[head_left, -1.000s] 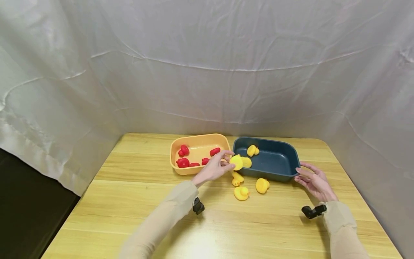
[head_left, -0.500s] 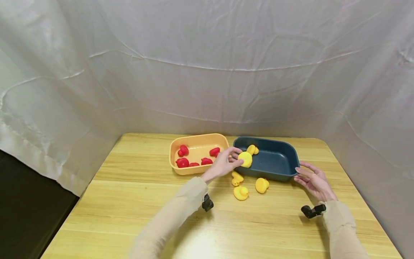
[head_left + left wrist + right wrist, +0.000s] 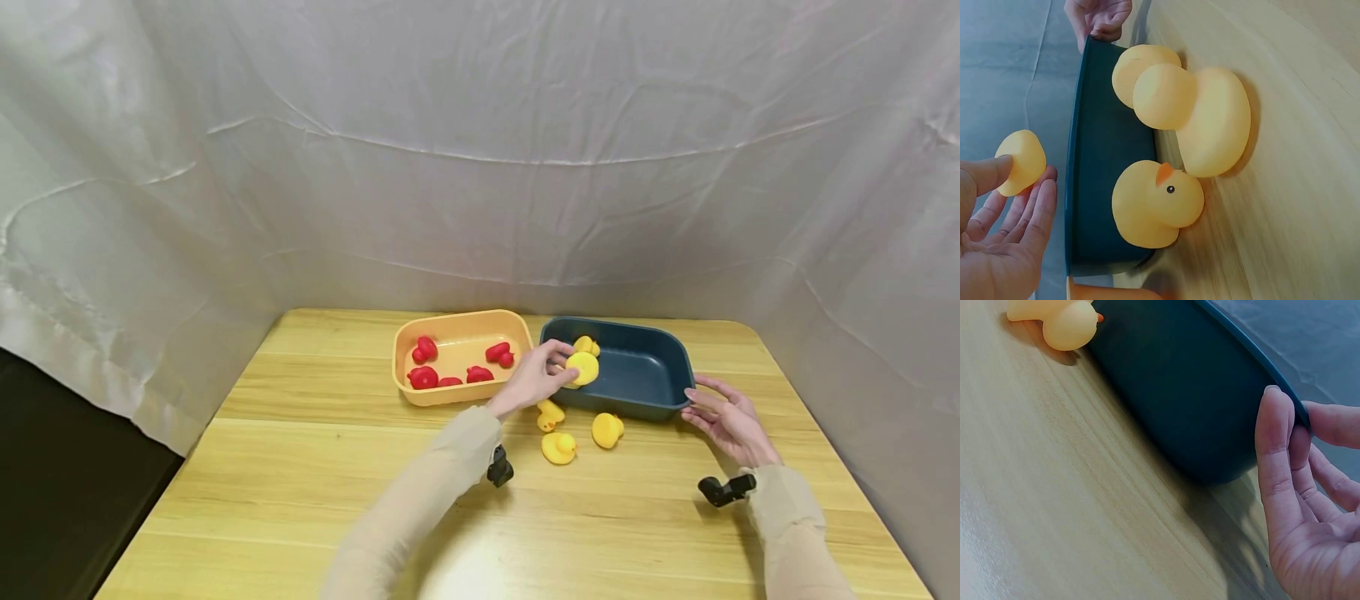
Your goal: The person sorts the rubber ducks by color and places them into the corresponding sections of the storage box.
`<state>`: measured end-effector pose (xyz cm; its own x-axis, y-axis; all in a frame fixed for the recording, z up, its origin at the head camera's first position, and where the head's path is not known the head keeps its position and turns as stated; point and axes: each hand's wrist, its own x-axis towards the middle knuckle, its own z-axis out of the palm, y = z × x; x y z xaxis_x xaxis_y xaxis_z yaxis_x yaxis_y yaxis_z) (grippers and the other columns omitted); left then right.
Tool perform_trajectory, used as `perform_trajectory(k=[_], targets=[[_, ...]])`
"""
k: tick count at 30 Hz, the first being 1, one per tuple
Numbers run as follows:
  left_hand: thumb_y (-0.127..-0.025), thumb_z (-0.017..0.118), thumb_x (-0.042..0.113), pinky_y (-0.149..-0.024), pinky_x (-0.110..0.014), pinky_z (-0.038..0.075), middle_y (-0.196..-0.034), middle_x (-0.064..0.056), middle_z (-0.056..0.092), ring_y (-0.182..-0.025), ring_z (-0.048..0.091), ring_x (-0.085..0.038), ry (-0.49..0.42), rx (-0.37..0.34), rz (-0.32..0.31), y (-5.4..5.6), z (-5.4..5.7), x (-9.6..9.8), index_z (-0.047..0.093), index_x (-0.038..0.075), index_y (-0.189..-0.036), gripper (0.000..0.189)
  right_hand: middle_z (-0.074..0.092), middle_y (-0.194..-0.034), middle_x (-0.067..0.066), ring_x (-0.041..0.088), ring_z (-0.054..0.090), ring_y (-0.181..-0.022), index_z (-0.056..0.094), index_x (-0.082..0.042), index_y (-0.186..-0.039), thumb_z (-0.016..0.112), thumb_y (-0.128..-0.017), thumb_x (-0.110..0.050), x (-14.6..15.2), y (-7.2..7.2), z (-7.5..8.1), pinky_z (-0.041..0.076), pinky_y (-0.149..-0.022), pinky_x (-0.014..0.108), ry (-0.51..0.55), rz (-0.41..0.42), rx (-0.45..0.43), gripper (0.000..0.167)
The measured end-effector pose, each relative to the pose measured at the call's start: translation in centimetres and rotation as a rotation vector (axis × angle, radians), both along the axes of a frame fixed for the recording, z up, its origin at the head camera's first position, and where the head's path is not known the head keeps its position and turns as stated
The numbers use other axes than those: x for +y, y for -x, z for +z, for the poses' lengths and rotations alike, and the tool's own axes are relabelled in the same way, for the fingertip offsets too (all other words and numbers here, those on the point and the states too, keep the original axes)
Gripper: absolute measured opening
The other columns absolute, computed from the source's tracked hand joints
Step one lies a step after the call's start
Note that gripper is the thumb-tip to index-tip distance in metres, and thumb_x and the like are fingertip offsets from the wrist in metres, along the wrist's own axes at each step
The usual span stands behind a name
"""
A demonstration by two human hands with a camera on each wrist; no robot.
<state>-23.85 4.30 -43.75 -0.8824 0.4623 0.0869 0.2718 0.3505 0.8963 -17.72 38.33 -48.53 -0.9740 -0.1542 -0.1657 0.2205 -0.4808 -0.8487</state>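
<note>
My left hand [image 3: 536, 375] pinches a yellow rubber duck [image 3: 583, 368] between thumb and fingers, over the left part of a dark blue bin [image 3: 637, 375]. In the left wrist view that duck [image 3: 1027, 159] appears above the bin's rim. Another yellow duck [image 3: 587, 345] lies inside the bin, partly covered by the held one. At the bin's front right corner, my right hand [image 3: 731, 425] grips the rim, thumb on the front wall [image 3: 1275, 419]. Three yellow ducks are on the table before the bin: one tipped over [image 3: 551, 414], one upright [image 3: 559, 447], one farther right [image 3: 607, 430].
Left of the bin stands a light orange bin [image 3: 462, 398] with several red ducks [image 3: 423, 377] inside. Both bins are near the back edge of the wooden table [image 3: 300, 467]. A grey cloth [image 3: 480, 167] hangs behind and at the sides.
My left hand has carried the yellow duck rightward, from the bin's left rim to over its inside. A red duck in the orange bin has come into fuller view. The right hand stays put.
</note>
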Motion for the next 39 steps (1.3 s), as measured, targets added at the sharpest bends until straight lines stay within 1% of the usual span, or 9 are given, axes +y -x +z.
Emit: perform_trajectory(k=[5, 9, 12, 18, 24, 29, 33, 36, 39], targets=[[-0.096, 0.069, 0.017, -0.077, -0.019, 0.056, -0.115, -0.015, 0.068, -0.093, 0.067, -0.021, 0.013, 0.011, 0.007, 0.1, -0.2, 0.8, 0.061, 0.007, -0.128, 0.034, 0.074, -0.09, 0.006, 0.019, 0.075, -0.078, 0.065, -0.016, -0.12, 0.048, -0.103, 0.003, -0.1, -0.1, 0.1, 0.064, -0.077, 0.027, -0.001, 0.0, -0.002, 0.03], [-0.096, 0.069, 0.015, -0.076, -0.018, 0.057, -0.113, -0.016, 0.068, -0.094, 0.07, -0.023, 0.005, 0.013, 0.006, 0.2, -0.3, 1.6, 0.062, 0.006, -0.128, 0.033, 0.074, -0.09, 0.007, 0.019, 0.075, -0.078, 0.064, -0.016, -0.12, 0.048, -0.103, 0.003, 0.0, -0.1, 0.1, 0.064, -0.077, 0.028, 0.003, 0.001, 0.001, 0.03], [-0.097, 0.068, 0.015, -0.078, -0.019, 0.057, -0.113, -0.017, 0.068, -0.096, 0.07, -0.024, 0.008, 0.006, 0.006, 0.3, -0.4, 2.1, 0.062, 0.006, -0.128, 0.034, 0.074, -0.09, 0.007, 0.019, 0.075, -0.078, 0.064, -0.016, -0.12, 0.047, -0.103, 0.003, 0.0, -0.1, 0.0, 0.064, -0.077, 0.028, 0.008, 0.005, 0.001, 0.031], [-0.097, 0.067, 0.018, -0.081, -0.018, 0.056, -0.114, -0.014, 0.069, -0.095, 0.068, -0.019, 0.042, 0.008, 0.002, 0.4, -0.4, 2.8, 0.062, 0.008, -0.128, 0.033, 0.075, -0.09, 0.007, 0.019, 0.075, -0.078, 0.064, -0.016, -0.121, 0.048, -0.103, 0.003, 0.0, 0.0, -0.1, 0.064, -0.077, 0.028, 0.013, 0.008, 0.002, 0.031], [-0.099, 0.065, 0.02, -0.08, -0.018, 0.056, -0.112, -0.012, 0.071, -0.097, 0.068, -0.021, 0.025, -0.002, -0.026, 0.2, -0.4, 3.1, 0.064, 0.01, -0.128, 0.03, 0.073, -0.091, 0.007, 0.019, 0.075, -0.078, 0.065, -0.016, -0.12, 0.048, -0.103, 0.003, 0.1, 0.0, -0.1, 0.064, -0.077, 0.028, 0.015, -0.002, -0.003, 0.031], [-0.101, 0.063, 0.021, -0.086, -0.021, 0.057, -0.111, -0.01, 0.071, -0.098, 0.069, -0.019, 0.012, -0.01, -0.033, 0.2, -0.4, 3.0, 0.065, 0.011, -0.127, 0.028, 0.074, -0.092, 0.006, 0.018, 0.075, -0.078, 0.066, -0.016, -0.118, 0.048, -0.103, 0.003, 0.0, 0.1, 0.0, 0.064, -0.076, 0.028, 0.01, -0.01, -0.005, 0.03], [-0.101, 0.062, 0.019, -0.089, -0.022, 0.058, -0.111, -0.012, 0.07, -0.1, 0.071, -0.023, -0.01, -0.013, -0.043, 0.1, -0.4, 2.7, 0.065, 0.009, -0.126, 0.028, 0.074, -0.093, 0.005, 0.018, 0.075, -0.078, 0.065, -0.016, -0.119, 0.049, -0.103, 0.002, 0.0, 0.1, 0.0, 0.064, -0.077, 0.027, 0.005, -0.011, -0.02, 0.029], [-0.101, 0.062, 0.017, -0.088, -0.023, 0.058, -0.112, -0.014, 0.069, -0.103, 0.072, -0.031, -0.047, -0.021, -0.06, 0.0, -0.6, 2.5, 0.064, 0.007, -0.126, 0.028, 0.073, -0.093, 0.006, 0.019, 0.075, -0.078, 0.064, -0.016, -0.12, 0.049, -0.103, 0.002, 0.1, 0.1, 0.0, 0.064, -0.077, 0.027, 0.005, -0.01, -0.027, 0.029], [-0.1, 0.063, 0.015, -0.084, -0.02, 0.058, -0.111, -0.015, 0.068, -0.104, 0.072, -0.036, -0.083, -0.025, -0.079, 0.0, -0.8, 2.1, 0.064, 0.005, -0.126, 0.027, 0.073, -0.093, 0.006, 0.019, 0.075, -0.078, 0.064, -0.016, -0.12, 0.049, -0.103, 0.002, 0.1, 0.1, -0.1, 0.064, -0.077, 0.028, 0.013, -0.006, -0.024, 0.03]])
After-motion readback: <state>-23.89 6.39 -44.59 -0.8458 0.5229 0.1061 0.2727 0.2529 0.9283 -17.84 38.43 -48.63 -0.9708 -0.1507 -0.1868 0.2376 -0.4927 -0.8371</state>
